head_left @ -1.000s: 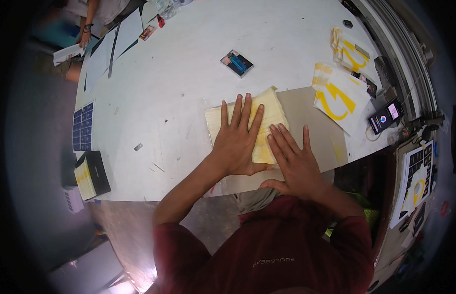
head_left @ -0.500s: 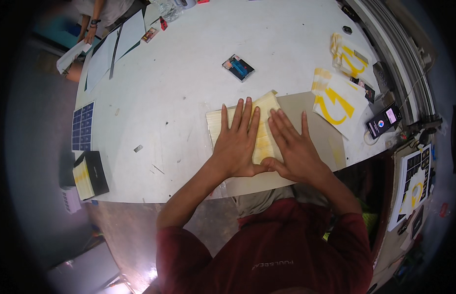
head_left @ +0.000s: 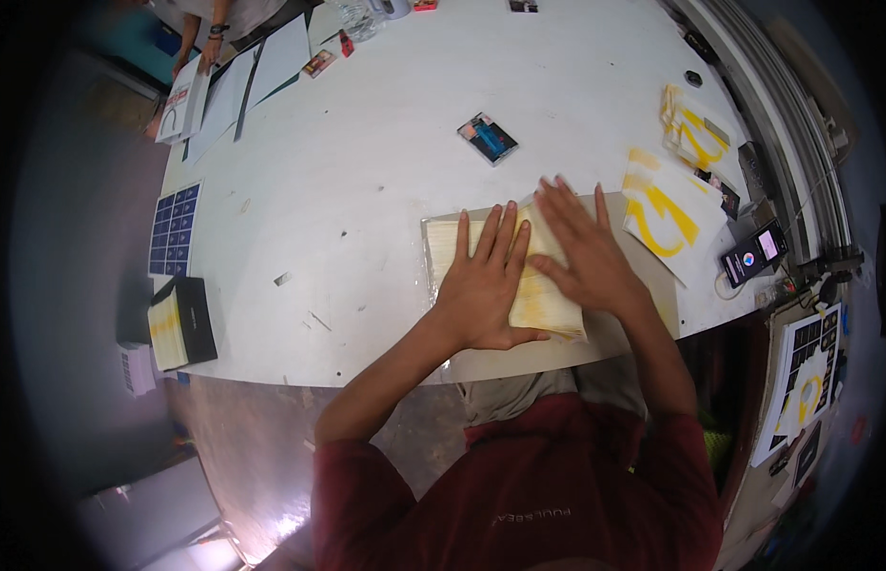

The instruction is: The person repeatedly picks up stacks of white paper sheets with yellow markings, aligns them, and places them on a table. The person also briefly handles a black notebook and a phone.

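A fanned stack of thin cream-and-yellow paper sheets (head_left: 546, 306) lies near the table's front edge, on a grey board (head_left: 658, 285). My left hand (head_left: 481, 300) is spread flat on the left part of the stack, thumb pointing right. Over the stack's right side is my right hand (head_left: 590, 262), fingers stretched toward the far edge and slightly blurred. I cannot tell whether its whole palm touches the paper. Neither hand grips anything. Parts of the stack are hidden beneath both hands.
White sheets with yellow print (head_left: 662, 209) and a phone (head_left: 755, 252) lie to the right. A packaged blue item (head_left: 488, 139) is beyond the stack. At left stands a black box of sheets (head_left: 181, 324). Another person's hand (head_left: 211, 55) holds paper at the far left.
My right hand has moved farther up the stack, and its thumb has parted from the left thumb. My left hand stays flat on the paper. The whole view has shifted slightly.
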### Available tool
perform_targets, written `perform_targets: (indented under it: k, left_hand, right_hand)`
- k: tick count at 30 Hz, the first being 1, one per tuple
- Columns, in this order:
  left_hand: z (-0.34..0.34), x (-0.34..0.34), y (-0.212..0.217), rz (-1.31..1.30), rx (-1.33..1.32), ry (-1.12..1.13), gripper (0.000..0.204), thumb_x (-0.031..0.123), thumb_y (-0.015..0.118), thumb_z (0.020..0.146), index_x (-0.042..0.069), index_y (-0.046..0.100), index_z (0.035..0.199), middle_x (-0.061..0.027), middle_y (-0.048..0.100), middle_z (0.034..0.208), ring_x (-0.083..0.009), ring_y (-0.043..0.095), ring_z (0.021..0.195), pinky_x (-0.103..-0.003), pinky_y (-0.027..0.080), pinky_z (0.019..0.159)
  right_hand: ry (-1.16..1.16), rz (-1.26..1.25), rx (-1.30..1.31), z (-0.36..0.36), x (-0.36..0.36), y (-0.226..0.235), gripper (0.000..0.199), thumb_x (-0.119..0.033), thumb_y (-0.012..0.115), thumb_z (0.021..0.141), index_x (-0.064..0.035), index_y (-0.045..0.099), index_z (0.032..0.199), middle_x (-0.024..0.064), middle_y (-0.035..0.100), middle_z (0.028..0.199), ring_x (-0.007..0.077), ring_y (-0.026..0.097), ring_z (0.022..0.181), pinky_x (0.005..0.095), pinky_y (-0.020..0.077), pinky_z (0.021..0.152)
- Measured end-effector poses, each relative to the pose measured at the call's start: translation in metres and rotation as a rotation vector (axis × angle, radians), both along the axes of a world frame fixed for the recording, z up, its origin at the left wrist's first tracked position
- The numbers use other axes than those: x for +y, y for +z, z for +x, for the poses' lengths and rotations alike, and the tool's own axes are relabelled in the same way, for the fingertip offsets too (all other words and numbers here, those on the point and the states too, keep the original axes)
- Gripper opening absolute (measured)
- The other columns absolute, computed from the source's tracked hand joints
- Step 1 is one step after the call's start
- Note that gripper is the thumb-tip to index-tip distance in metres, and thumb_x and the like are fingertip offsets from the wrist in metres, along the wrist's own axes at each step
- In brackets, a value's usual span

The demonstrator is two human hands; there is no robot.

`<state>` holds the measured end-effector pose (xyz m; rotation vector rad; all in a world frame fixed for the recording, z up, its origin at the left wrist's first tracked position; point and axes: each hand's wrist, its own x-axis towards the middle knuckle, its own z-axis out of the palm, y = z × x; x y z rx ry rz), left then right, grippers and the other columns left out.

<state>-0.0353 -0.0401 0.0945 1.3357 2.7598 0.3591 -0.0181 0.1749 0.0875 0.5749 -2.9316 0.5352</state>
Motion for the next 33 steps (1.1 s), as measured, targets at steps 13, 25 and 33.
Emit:
perform_targets:
  k: [13,25,33]
  left_hand:
    - [0.002,-0.002,-0.001,0.023,0.008,0.014,0.140,0.088,0.066,0.067,-0.013,0.027,0.155,-0.0346,0.018,0.164,-0.0466,0.015,0.155,-0.069,0.004,0.122]
    - [-0.001,-0.001,0.000,0.026,-0.011,0.031,0.143,0.087,0.069,0.065,-0.013,0.022,0.156,-0.0351,0.018,0.163,-0.0474,0.015,0.155,-0.071,0.003,0.121]
    - [-0.002,0.000,0.000,0.023,-0.019,0.021,0.139,0.084,0.069,0.068,-0.013,0.022,0.156,-0.0348,0.017,0.164,-0.0474,0.014,0.155,-0.070,0.003,0.121]
  right_hand:
    - [-0.017,-1.358,-0.531,-0.045,0.012,-0.076,0.067,-0.051,0.027,0.112,0.0011,0.044,0.151,0.0176,0.055,0.145,0.0224,0.054,0.130,0.0364,0.0438,0.111]
    - [-0.009,-1.533,-0.523,-0.036,0.007,-0.087,0.080,-0.063,0.018,0.108,0.0004,0.043,0.151,0.0157,0.056,0.142,0.0222,0.054,0.130,0.0376,0.0410,0.113]
    - [-0.051,-1.559,-0.481,-0.035,0.007,-0.081,0.059,-0.044,0.032,0.113,0.0022,0.051,0.144,0.0091,0.064,0.124,0.0137,0.060,0.111,0.0297,0.0474,0.100]
